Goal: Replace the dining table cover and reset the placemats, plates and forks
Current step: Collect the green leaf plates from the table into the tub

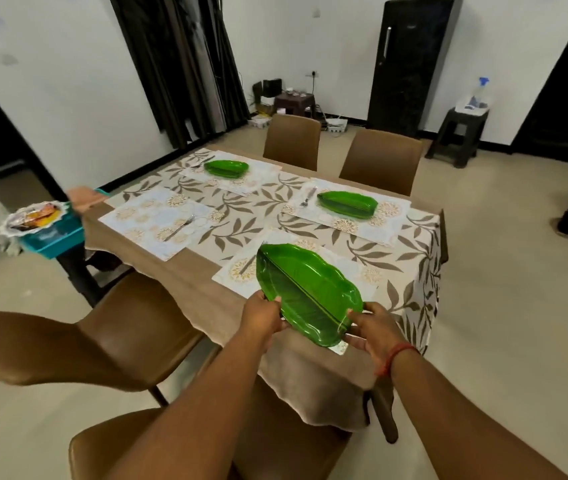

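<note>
Both hands hold a green leaf-shaped plate (306, 292) above the near right placemat (241, 271) on the desk (171, 285). The left hand (263, 318) grips the plate's near left edge, fingers curled under the rim; the right hand (372, 329) pinches its near right end. A fork (249, 263) lies on that placemat, partly hidden by the plate. The far left placemat (230, 174) and far right placemat (348, 209) each carry a green plate with a fork beside it. The near left placemat (157, 221) bears only a fork (179, 227). A leaf-patterned cover (261, 202) lies under them.
</note>
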